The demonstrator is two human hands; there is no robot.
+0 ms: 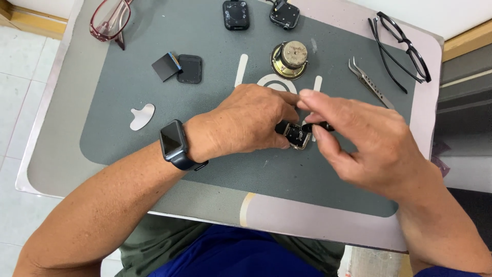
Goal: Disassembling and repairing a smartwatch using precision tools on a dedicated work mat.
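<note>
Hands (307, 125) over grey mat (128, 102), small table (328, 225), tiled floor (15, 92)

Matt mat, shiny metal parts

The grey mat (128, 102) looks matt and rubbery; the tweezers (366, 81) are bright bare metal; the small watch case (297, 136) shows a polished metal rim; black glasses (402, 48) look glossy plastic.

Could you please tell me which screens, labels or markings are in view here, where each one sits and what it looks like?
Wrist watch screen: on the left wrist, a rounded dark rectangle, unlit.
Loose display panel: upper left of the mat, a rounded black square, blank.
Small black square part: touching that panel's left side, with a blue edge.
Mat marking: white rounded shapes printed at the grey mat's centre, partly hidden by the hands.
No packages or signs.
</note>
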